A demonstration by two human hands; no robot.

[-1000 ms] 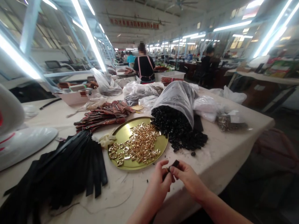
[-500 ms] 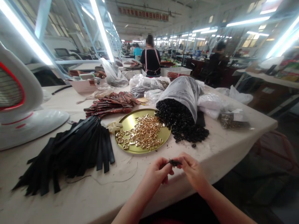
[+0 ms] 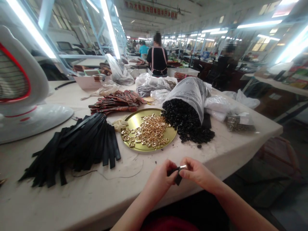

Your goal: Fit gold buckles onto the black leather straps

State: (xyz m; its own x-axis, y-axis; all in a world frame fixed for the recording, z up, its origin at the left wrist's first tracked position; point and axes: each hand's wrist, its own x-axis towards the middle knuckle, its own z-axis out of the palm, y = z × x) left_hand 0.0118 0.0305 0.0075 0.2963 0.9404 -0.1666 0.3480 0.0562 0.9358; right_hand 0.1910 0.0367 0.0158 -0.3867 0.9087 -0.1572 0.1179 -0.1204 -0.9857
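Note:
My left hand [image 3: 161,178] and my right hand [image 3: 196,173] meet at the near table edge, both pinching one small black strap piece [image 3: 178,176] with a shiny metal bit at its top. Just beyond them lies a round gold tray [image 3: 137,121] heaped with several gold buckles [image 3: 147,133]. A clear plastic bag [image 3: 190,94] spills small black loops [image 3: 187,124] beside the tray. A spread of long black straps [image 3: 79,146] lies to the left.
A white and red fan base [image 3: 26,106] stands at far left. Reddish-brown straps [image 3: 115,103] and more plastic bags [image 3: 154,84] lie further back on the cream table [image 3: 79,195]. A person in a black top with pink apron straps [image 3: 157,59] stands beyond, back turned.
The view has tilted down and drawn back a little. My hands have turned the black piece between the fingertips, and a shiny metal bit now shows on it.

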